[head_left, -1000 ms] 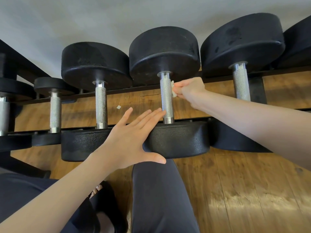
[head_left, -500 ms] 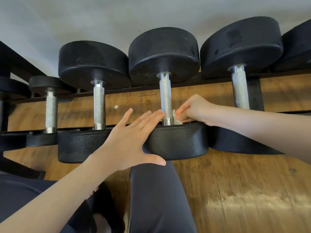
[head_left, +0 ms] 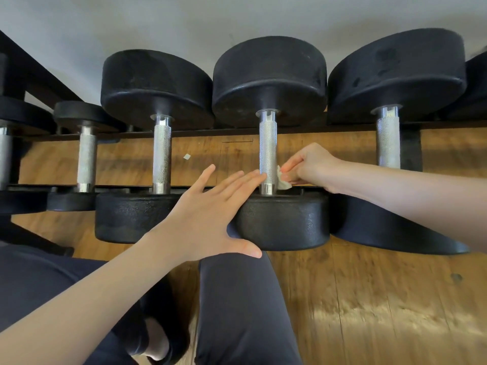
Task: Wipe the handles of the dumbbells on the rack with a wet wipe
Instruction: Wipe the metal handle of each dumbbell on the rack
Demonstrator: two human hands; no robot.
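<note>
the right hand (head_left: 308,164) pinches the wet wipe (head_left: 283,180) against the bottom of the middle handle (head_left: 267,151) while the flat, open left hand (head_left: 208,214) steadies that dumbbell (head_left: 282,219), so the other handles on the rack (head_left: 411,146) probably still need wiping.

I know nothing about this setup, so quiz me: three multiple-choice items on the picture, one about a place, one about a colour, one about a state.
1. Where is the wet wipe?
A. Beside the lower end of the middle handle
B. On the floor
C. On top of a far weight

2. What colour are the dumbbell heads?
A. Red
B. Black
C. Yellow

3. How is the left hand?
A. Clenched in a fist
B. Wrapped round a handle
C. Fingers straight, resting against the near head

Answers: 1 A, the right hand pinches it next to the middle handle. 2 B, every head, like the near head, is black. 3 C, its fingers lie flat and spread.
</note>
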